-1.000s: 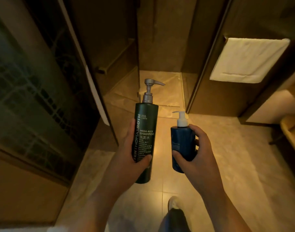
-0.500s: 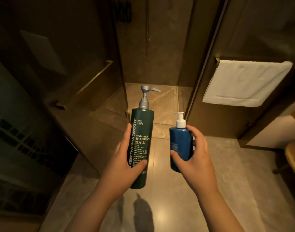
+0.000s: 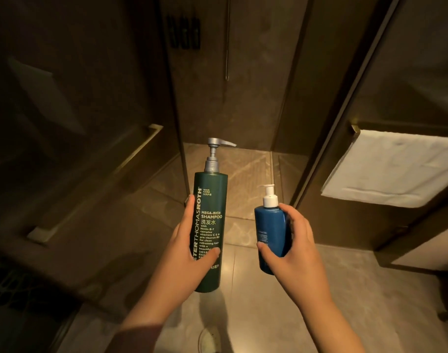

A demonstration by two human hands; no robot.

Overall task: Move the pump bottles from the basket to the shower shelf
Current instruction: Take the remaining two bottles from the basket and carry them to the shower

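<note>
Item 1: your left hand [image 3: 187, 256]. The fingers are curled round the lower half of a tall dark green shampoo bottle [image 3: 212, 194], with the thumb [image 3: 212, 252] laid across its printed label. The bottle stands upright in the air above the tiled floor [image 3: 358, 289], and its silver pump [image 3: 214, 154] has the spout pointing right.

Item 2: your right hand [image 3: 296, 248]. It is wrapped round a shorter blue pump bottle [image 3: 268, 222], thumb on the front and fingers behind. This bottle is also upright and clear of the floor, and its white pump [image 3: 269, 197] is on top. It sits just beside the green one without touching it.

Item 3: the shower stall. Both bottles are held at its opening, in front of the marbled shower floor [image 3: 246, 179].

Item 4: a glass door on the left, with a metal bar handle [image 3: 139, 151].

Item 5: a dark fixture [image 3: 183, 31] high on the shower wall, too dim to make out.

Item 6: a white towel [image 3: 401, 169], folded over a rail at the right.

Item 7: a light shoe [image 3: 209, 340] at the bottom edge, on the tiles between your forearms.
</note>
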